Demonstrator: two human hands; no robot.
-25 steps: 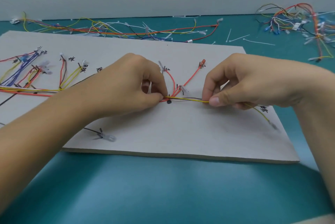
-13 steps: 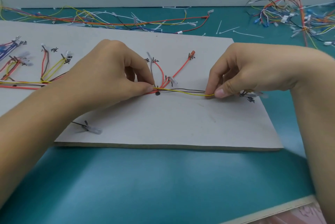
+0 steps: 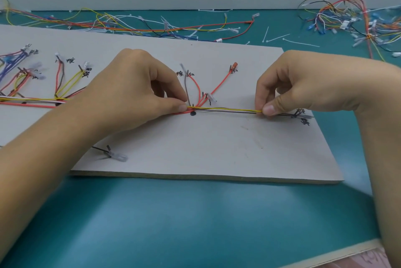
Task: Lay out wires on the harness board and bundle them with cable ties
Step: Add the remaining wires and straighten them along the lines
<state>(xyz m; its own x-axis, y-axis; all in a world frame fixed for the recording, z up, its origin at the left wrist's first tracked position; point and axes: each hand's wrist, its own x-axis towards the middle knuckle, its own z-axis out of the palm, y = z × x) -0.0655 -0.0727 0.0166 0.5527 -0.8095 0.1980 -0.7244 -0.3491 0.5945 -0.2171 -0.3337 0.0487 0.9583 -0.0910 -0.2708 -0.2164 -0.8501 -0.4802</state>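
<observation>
- On the left of the flat grey fibreboard harness board [image 3: 217,148], thin blue, red and yellow branch wires [image 3: 63,85] fan out to hand-inked labels.
- The left hand [image 3: 130,94] pinches the wire junction between thumb and forefinger, just above a black dot [image 3: 192,113], the same as half a second ago.
- A thin yellow wire [image 3: 227,108] runs taut between both hands, with a dull brown wire [image 3: 230,112] close beneath it on the board.
- The right hand [image 3: 303,85] pinches the yellow wire's right end, fingers curled tight. A second ago the wire's tail trailed past this hand towards the board's right edge.
- A clear terminal [image 3: 304,116] lies near the board's right edge, by a label.
- Smooth teal mat [image 3: 195,213] lies open along the board's near edge.
- Loose white cable ties [image 3: 301,42] and a multicoloured wire tangle [image 3: 355,20] lie at far right.
</observation>
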